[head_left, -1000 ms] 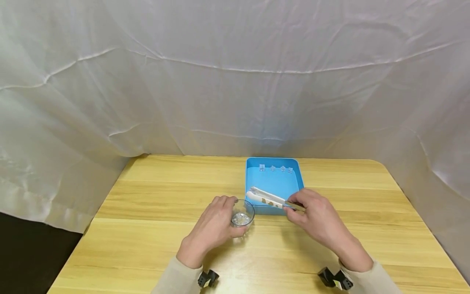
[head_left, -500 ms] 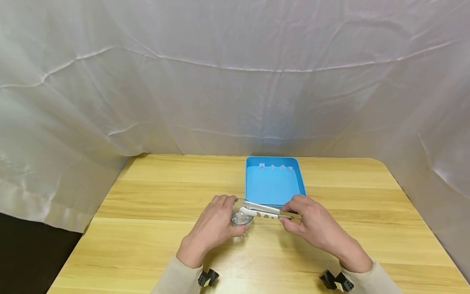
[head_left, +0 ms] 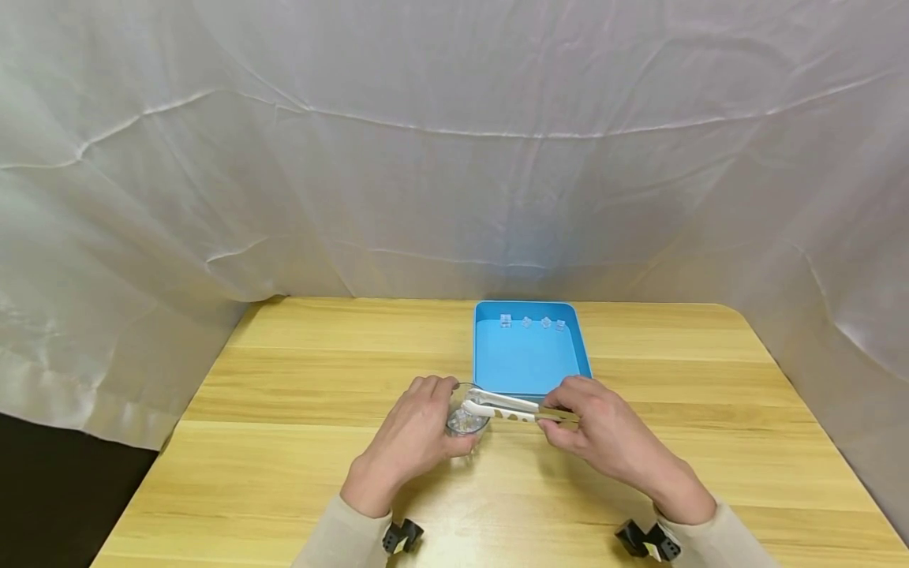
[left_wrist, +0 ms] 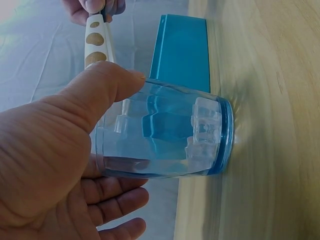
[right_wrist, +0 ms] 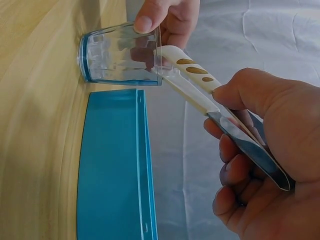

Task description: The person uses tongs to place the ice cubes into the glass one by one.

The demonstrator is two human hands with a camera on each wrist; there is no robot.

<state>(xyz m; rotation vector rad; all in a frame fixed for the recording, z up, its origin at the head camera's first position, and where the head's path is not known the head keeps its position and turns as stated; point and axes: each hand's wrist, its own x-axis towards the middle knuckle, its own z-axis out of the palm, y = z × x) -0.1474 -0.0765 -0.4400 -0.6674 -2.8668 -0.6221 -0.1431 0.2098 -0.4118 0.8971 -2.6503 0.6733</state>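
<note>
On the wooden table stands a clear drinking glass [head_left: 466,424], several clear ice-like cubes [left_wrist: 204,132] piled at its bottom. My left hand [head_left: 408,442] holds it near the rim, thumb on one side and fingers on the other. My right hand [head_left: 600,422] grips white tongs [head_left: 507,411] with brown spots, pinching their metal end between thumb and fingers. The tips of the tongs reach into the glass's mouth. A clear cube [left_wrist: 120,123] shows there at the tips, in the left wrist view. Several more small cubes [head_left: 506,321] lie along the back of the blue tray [head_left: 529,392].
The blue tray sits just behind the glass and the right hand. Pale grey curtain [head_left: 454,181] hangs behind the table [head_left: 298,379] and along both sides. A small black camera mount [head_left: 402,536] is on each wrist.
My right hand has brought the tongs left and down from over the tray's front edge to the glass's mouth. During the last half second they barely move. My left hand stays on the glass.
</note>
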